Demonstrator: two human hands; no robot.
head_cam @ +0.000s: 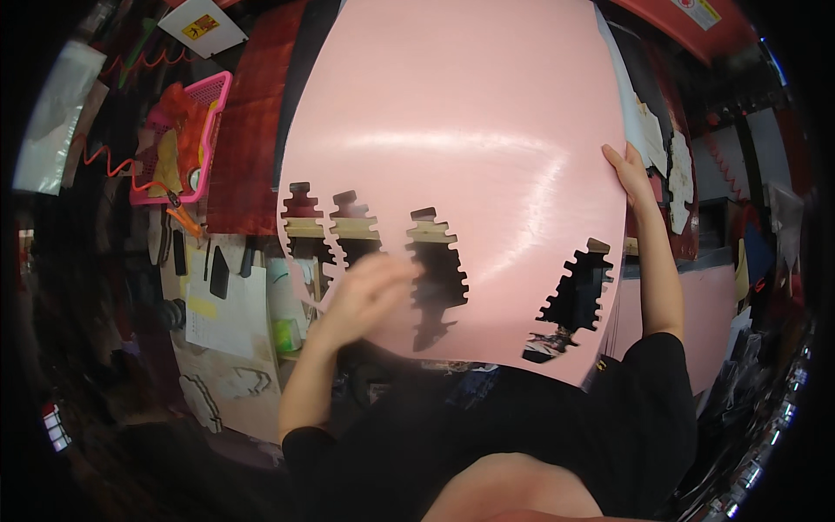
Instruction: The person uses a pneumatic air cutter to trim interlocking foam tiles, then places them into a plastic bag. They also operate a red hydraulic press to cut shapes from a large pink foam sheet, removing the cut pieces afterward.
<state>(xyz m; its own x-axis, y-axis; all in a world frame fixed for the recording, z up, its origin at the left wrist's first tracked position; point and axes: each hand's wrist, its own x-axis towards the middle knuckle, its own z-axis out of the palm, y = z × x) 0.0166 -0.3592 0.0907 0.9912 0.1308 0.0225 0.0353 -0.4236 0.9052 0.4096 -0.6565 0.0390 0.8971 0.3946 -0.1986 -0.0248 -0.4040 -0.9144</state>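
Note:
A large, glossy pink sheet [443, 98] spreads out before me, its near end bowed up close to my body. Several toothed, tree-like shapes have been cut out of its near part, leaving openings through to what lies beneath. My right hand [631, 173] grips the sheet's right edge, the thumb on top and the fingers partly hidden. Over the left part of the sheet, beside a cut-out opening, my left hand [372, 290] is blurred by motion. Whether its fingers hold anything is unclear.
Dark red boards [251, 130] lie under the sheet. Left of them is a pink plastic basket [218, 124] with cloth-like scraps; an orange air gun [184, 220] hangs from a coiled hose. Papers [225, 320] and toothed cutting dies [201, 401] rest on a side board. Pale toothed pieces [681, 183] lie right.

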